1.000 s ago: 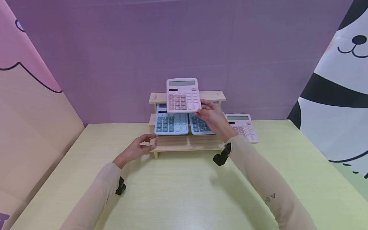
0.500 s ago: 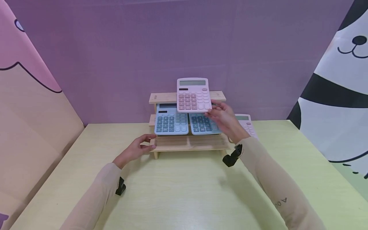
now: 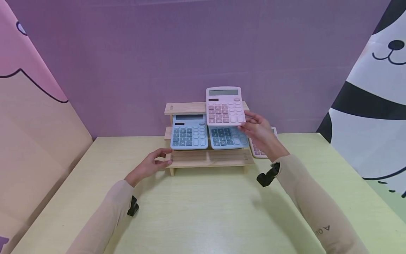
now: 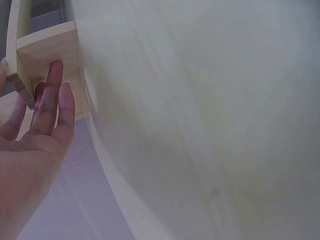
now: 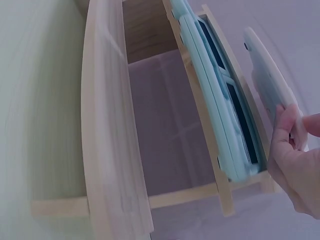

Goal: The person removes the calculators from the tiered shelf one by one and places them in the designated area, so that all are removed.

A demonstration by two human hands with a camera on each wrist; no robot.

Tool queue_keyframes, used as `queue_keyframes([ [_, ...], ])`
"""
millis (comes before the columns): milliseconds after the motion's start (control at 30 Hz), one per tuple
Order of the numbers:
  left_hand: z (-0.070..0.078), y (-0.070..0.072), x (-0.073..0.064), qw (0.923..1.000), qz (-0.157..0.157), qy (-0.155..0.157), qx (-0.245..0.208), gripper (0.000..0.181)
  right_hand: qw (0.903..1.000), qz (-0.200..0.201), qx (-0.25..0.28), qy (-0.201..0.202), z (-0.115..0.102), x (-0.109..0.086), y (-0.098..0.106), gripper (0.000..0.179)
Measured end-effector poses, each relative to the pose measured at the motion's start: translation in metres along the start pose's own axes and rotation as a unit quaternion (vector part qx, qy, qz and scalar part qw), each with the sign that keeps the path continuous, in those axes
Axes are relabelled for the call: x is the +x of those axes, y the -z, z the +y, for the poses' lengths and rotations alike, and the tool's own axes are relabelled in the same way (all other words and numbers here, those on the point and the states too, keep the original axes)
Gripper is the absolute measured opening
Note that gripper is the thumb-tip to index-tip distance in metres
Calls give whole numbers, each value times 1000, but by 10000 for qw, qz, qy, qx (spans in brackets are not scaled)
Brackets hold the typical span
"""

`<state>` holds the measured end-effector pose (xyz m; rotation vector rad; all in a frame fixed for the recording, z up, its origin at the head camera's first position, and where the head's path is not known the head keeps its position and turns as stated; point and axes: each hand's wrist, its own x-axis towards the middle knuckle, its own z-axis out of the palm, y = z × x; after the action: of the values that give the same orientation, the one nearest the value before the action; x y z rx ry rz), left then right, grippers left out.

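Observation:
My right hand (image 3: 261, 133) pinches a pink calculator (image 3: 224, 107) by its lower right corner, keys facing me. That calculator overlaps the right part of the top board of a tiered wooden stand (image 3: 209, 158). In the right wrist view it is seen nearly edge-on, a gap separating it from the light-blue calculators (image 5: 215, 95). Two of these, the left one (image 3: 189, 135) and the right one (image 3: 226, 137), lean side by side on the middle tier. My left hand (image 3: 150, 165) grips the left end of the lowest board, its fingertips against the wood (image 4: 50, 42).
A second pink calculator (image 3: 258, 151) is at the stand's right, partly hidden behind my right hand. The pale wooden table (image 3: 196, 211) stretches toward me. A purple backdrop (image 3: 203, 46) rises close behind the stand.
My right hand has carried the pink calculator rightward along the top of the stand, uncovering the left blue calculator and hiding more of the other pink one. The left hand stays put.

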<state>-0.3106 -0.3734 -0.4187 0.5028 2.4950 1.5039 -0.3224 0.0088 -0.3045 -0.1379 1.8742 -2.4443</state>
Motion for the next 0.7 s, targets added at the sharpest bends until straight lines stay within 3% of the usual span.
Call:
queue_keyframes([
  [100, 0, 0, 0, 10000, -3, 4, 0, 54, 10000, -70, 39, 51, -2, -3, 7, 60],
  [333, 0, 0, -2, 10000, 23, -86, -33, 53, 9994, -135, 298, 128, -5, -7, 24, 37],
  [700, 2, 0, -2, 9999, 32, -95, -29, 53, 9980, -190, 563, 210, -10, -15, 48, 35],
])
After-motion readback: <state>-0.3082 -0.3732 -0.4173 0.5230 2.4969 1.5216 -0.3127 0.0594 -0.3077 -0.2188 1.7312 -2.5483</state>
